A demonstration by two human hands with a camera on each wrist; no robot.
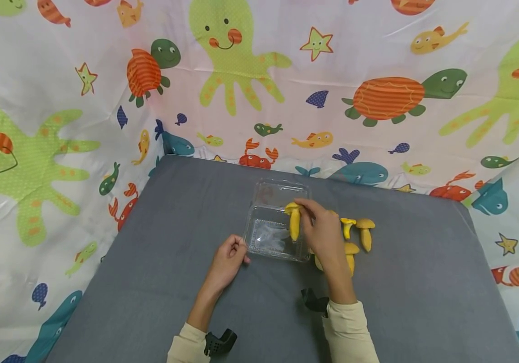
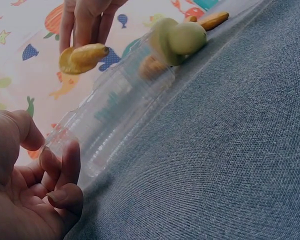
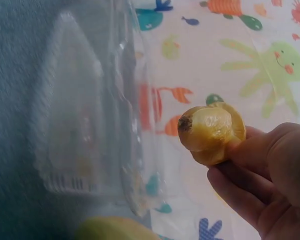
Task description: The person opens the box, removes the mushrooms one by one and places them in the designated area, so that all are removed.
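A yellow mushroom (image 1: 294, 227) hangs stem down from my right hand (image 1: 327, 234), its cap pinched between thumb and fingers. It is over the right part of a clear plastic container (image 1: 259, 247), whose lid (image 1: 282, 190) stands open at the back. In the right wrist view the mushroom's dark stem end (image 3: 185, 123) faces the camera. My left hand (image 1: 229, 257) pinches the container's left front rim between thumb and finger; its other fingers are curled in, as the left wrist view shows. Inside the container only its transparent bottom shows.
Several more mushrooms lie right of the container, among them a brown-capped one (image 1: 365, 234), a small yellow one (image 1: 347, 228) and another (image 1: 351, 249) partly behind my right wrist. Grey cloth (image 1: 422, 282) covers the table. A curtain with sea animals (image 1: 282, 121) hangs around it.
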